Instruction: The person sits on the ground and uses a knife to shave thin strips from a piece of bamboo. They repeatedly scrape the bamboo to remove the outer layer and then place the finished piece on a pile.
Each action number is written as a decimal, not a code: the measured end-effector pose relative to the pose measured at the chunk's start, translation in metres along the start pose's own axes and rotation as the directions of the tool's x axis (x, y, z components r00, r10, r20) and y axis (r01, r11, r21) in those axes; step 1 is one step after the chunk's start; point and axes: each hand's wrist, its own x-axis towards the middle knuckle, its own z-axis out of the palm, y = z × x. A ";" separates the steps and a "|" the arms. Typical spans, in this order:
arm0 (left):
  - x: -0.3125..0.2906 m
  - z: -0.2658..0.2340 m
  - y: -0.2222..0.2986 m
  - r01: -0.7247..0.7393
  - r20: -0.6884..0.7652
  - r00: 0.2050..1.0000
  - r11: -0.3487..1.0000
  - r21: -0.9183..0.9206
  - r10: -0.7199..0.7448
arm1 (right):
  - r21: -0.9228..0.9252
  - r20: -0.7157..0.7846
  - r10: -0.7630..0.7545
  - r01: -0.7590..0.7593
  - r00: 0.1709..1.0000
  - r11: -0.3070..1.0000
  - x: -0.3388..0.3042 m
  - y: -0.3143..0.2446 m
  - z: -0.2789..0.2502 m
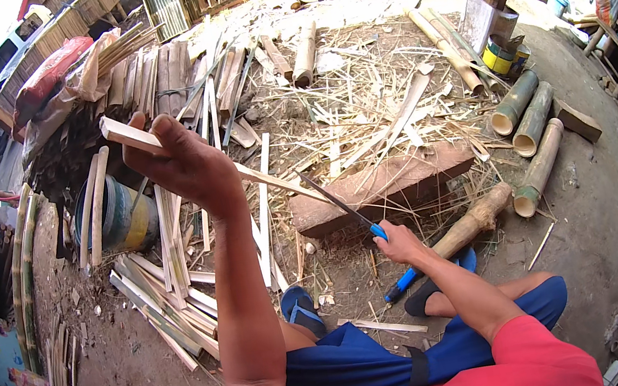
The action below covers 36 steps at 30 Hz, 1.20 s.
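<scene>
Head cam: person sitting low, bare arms out, both hands busy. Left hand [192,164], raised on the left side, has fingers & thumb pinching a pale wood strip [273,178]; one end pokes out past the fingers to the far left, the rest slopes down right to the brown wood block [405,174] mid-scene. Right hand [399,243], nearer & lower, is wrapped tight round the blue handle of a knife [341,208]; dark blade points far left & crosses the strip by the block's left part. Can't tell if edge & strip touch.

Near side of the block: a thick bamboo pole [473,222] on the ground, w/ a blue-handled tool [404,284] just beside its near left end. To the right, 3 cut bamboo tubes [534,118] side by side, & a bit farther a yellow-&-black bucket [498,56]. Far side of the block: loose shavings [360,109] all over the dirt.

Left of the person: pile of split strips [167,301], & just beyond it a dark bucket [114,215] w/ a yellow patch. Far left: red sack [55,68] atop a stack, white van [4,56] in bkgd.
</scene>
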 end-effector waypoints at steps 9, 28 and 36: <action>-0.005 -0.018 0.026 0.307 0.369 0.914 0.883 -0.355 -0.170 | 0.154 -0.216 0.042 -0.009 0.975 0.988 -0.062 -0.038 -0.056; -0.019 -0.042 0.030 0.410 0.434 0.885 0.721 -0.558 -0.167 | 0.416 -0.125 -0.312 0.335 0.942 0.846 -0.118 -0.204 -0.087; -0.013 -0.049 0.020 0.422 0.405 0.891 0.701 -0.576 -0.203 | 0.241 -0.090 0.097 -0.073 0.991 0.968 -0.069 -0.076 0.005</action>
